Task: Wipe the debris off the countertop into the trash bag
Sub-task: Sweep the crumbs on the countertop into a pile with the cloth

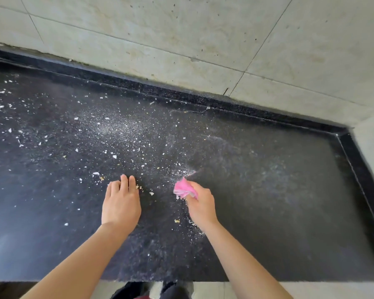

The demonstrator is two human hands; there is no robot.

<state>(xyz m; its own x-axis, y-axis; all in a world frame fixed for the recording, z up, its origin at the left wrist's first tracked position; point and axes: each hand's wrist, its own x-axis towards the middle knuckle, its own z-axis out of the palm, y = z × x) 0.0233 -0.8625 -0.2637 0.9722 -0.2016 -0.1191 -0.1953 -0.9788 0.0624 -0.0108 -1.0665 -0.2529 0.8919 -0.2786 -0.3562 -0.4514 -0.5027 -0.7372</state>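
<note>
Black speckled tabletop under us carries light, loose debris strewn from ten to twelve o'clock, no single axis, while our right hand clamps a soft pink cloth bunched toward eleven and our left hand lies flat, empty, fingers nearly together.

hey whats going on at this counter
A person is cleaning a dark countertop. The right hand grips a bunched pink cloth; the left hand rests flat and empty. White debris covers the left and middle, while the right side looks mostly wiped. No trash bag is in view.
</note>
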